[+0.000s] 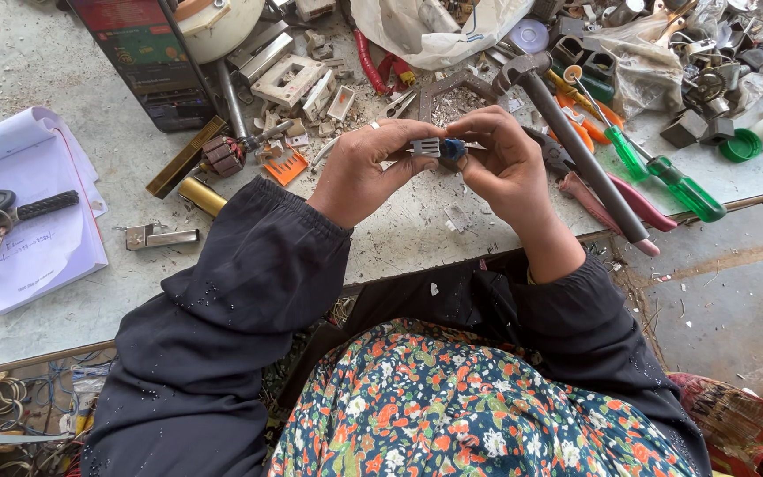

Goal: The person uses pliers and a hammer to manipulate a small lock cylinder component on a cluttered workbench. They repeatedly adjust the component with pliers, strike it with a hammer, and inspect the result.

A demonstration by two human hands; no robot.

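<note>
Head view shows us holding one small part (439, 147) up between our two hands. It has a pale grey end with little teeth or slots, and a blue end. The grey end sits in our left hand (366, 172), pinched by thumb and fingers. The blue end sits in our right hand (503, 159), also pinched tight. The part lies sideways, its long way running from one hand across to the other, grey end toward the left, blue end toward the right. We cannot tell its small details. Just past our right hand lies a hammer (576, 141), and farther right a green screwdriver (682, 187).
</note>
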